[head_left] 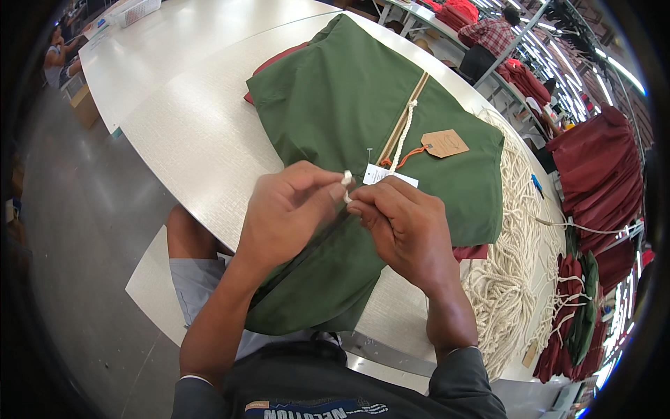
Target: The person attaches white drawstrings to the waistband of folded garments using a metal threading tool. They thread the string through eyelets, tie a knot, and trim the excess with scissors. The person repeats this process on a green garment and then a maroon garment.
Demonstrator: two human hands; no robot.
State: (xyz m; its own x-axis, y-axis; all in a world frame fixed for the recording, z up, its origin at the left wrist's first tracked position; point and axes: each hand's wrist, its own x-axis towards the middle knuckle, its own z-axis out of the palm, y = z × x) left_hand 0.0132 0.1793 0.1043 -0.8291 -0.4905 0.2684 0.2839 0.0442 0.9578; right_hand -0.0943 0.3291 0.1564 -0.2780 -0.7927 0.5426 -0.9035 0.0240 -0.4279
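A green garment (pixel 328 91) lies spread on the pale table in front of me, its lower part hanging over the edge towards my lap. An off-white braided cord (pixel 399 146) runs down along a tan strip (pixel 405 120) on the cloth. Above the garment, my left hand (pixel 283 213) pinches the cord's end (pixel 347 178) between thumb and fingertips. Close beside it my right hand (pixel 408 227) pinches the same cord just below. A brown card tag (pixel 445 144) on an orange string and a white label (pixel 391 176) lie beyond my right hand.
A heap of loose off-white cords (pixel 506 293) covers the table's right side. Dark red cloth (pixel 278 57) shows under the garment. Red and green garments (pixel 583 307) hang at the far right. A white basket (pixel 136 12) stands far left. Other people (pixel 488 38) are in the background.
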